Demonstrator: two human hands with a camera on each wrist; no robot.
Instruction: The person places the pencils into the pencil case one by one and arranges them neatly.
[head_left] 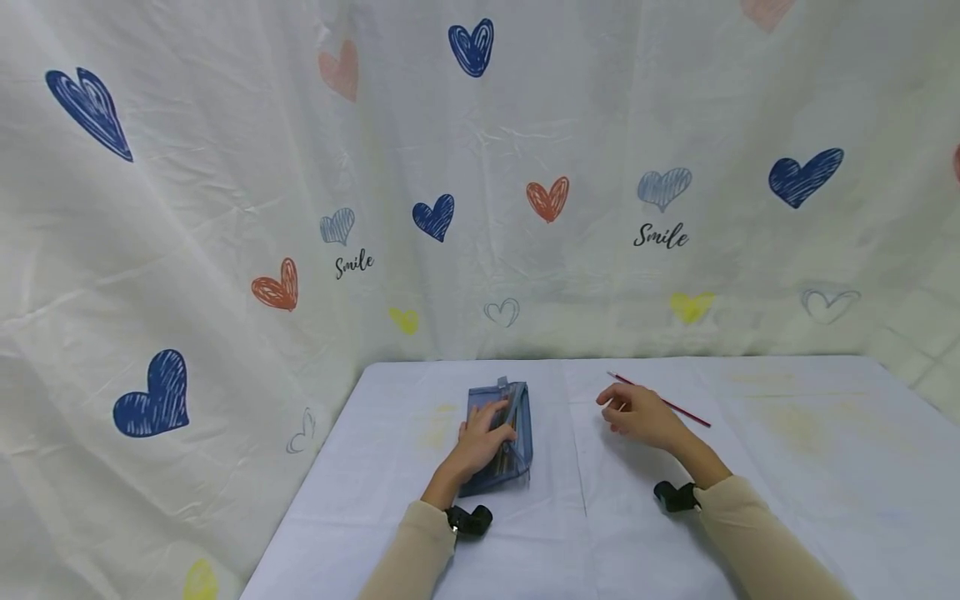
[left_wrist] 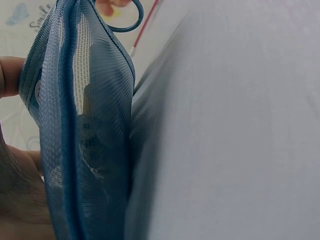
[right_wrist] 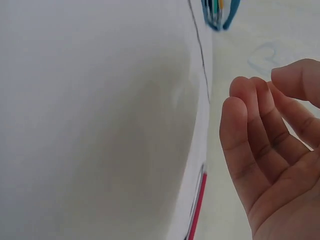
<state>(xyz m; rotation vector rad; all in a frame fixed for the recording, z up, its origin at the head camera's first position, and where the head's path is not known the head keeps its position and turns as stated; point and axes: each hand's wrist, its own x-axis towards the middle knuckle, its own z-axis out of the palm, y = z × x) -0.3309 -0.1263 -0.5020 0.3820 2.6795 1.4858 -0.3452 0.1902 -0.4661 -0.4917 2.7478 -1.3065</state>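
Note:
A blue mesh pencil case (head_left: 521, 433) lies on the table, with pencils or pens showing dimly through it. My left hand (head_left: 480, 442) rests on top of the case, fingers spread over it and thumb toward its right side. In the left wrist view, fingers (left_wrist: 10, 76) touch the upper face of the mesh case (left_wrist: 102, 130). My right hand (head_left: 643, 417) hovers over the table to the right of the case, its fingers loosely bent and holding nothing. Behind that hand lies a red pencil (head_left: 688, 415), partly hidden by it in the head view.
A white cloth covers the table (head_left: 570, 542). Behind it hangs a white curtain (head_left: 480, 150) printed with hearts and the word Smile. On each wrist sits a small black camera, such as the left one (head_left: 472, 522). The case's end (right_wrist: 216, 17) shows in the right wrist view.

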